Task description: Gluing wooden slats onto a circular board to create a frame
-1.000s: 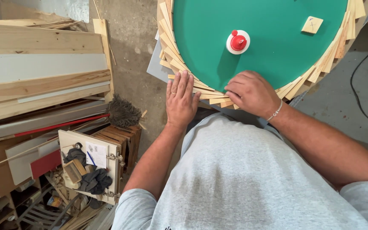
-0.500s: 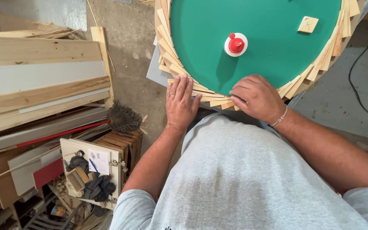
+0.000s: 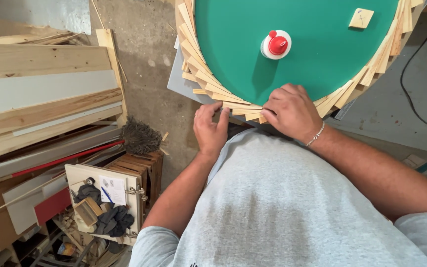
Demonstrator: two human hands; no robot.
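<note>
Head view: pale overlapping wooden slats [image 3: 233,106] ringing green disc [image 3: 317,54].

The round board [image 3: 317,54] is flat mid-green, ringed by pale yellowish wooden strips [image 3: 208,81] with faint tan grain. On it stands a glue bottle [image 3: 276,44], white with a red cap, and a small pale wood square [image 3: 361,18]. The shirt [image 3: 292,207] is heathered light grey. A bracelet [image 3: 316,135] is silver. The floor [image 3: 144,54] is mottled grey-brown concrete. A brush [image 3: 139,137] has dark brown bristles and a red handle.
</note>
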